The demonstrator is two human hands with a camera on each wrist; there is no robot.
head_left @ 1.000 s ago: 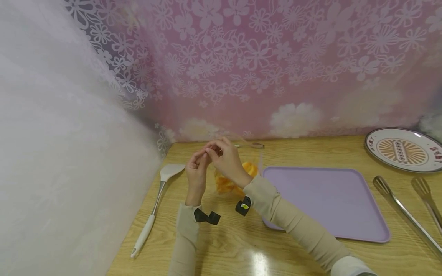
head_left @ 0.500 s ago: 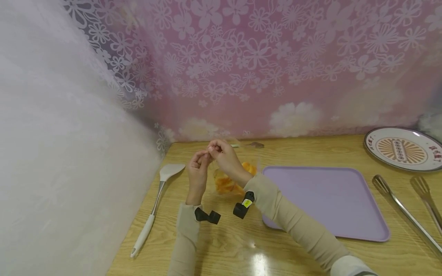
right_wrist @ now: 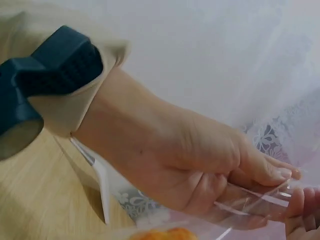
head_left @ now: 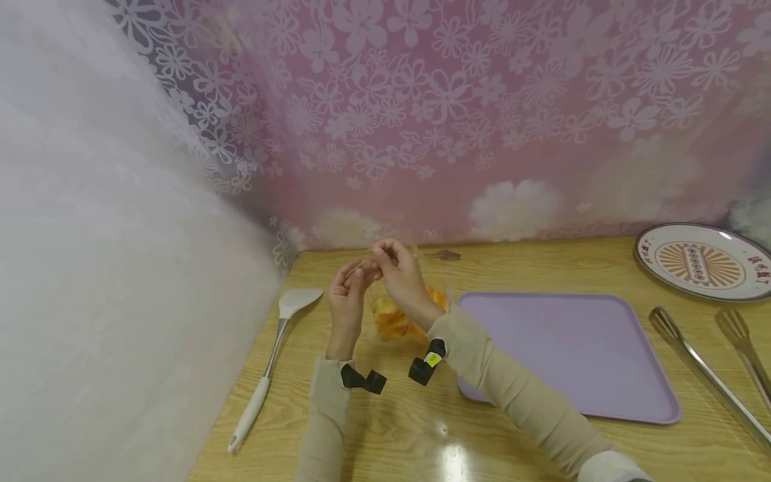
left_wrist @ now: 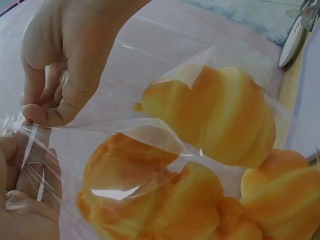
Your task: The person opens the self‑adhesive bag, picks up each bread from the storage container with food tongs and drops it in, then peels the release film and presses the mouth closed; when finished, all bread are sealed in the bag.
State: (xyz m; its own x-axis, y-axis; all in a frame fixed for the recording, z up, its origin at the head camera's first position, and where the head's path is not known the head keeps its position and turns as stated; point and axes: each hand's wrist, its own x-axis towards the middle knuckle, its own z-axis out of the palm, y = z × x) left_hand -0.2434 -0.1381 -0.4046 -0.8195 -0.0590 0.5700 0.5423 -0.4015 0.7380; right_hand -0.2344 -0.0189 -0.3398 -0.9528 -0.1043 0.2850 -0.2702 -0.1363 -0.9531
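A clear plastic bag (left_wrist: 165, 126) with several orange-yellow bread rolls (left_wrist: 212, 120) inside hangs below both hands. In the head view the rolls show as an orange patch beside the right wrist. My left hand (head_left: 345, 311) pinches the bag's upper film, thumb against fingers, and the film lies across its fingers in the right wrist view. My right hand (head_left: 402, 278) pinches the film close by with thumb and index finger, seen at upper left in the left wrist view. The bag's mouth edge is too transparent to trace fully.
Left of the hands lies a white-headed turner (head_left: 274, 355). At right are a lilac tray (head_left: 566, 355), a slotted metal utensil (head_left: 693, 355), a metal fork-like utensil (head_left: 747, 348) and a patterned plate (head_left: 701, 261). A small utensil (head_left: 446, 255) lies by the back wall.
My right hand has shifted slightly to the right, widening the space between the two hands' fingertips. The left hand is nearly still, and the rolls stay in the bag.
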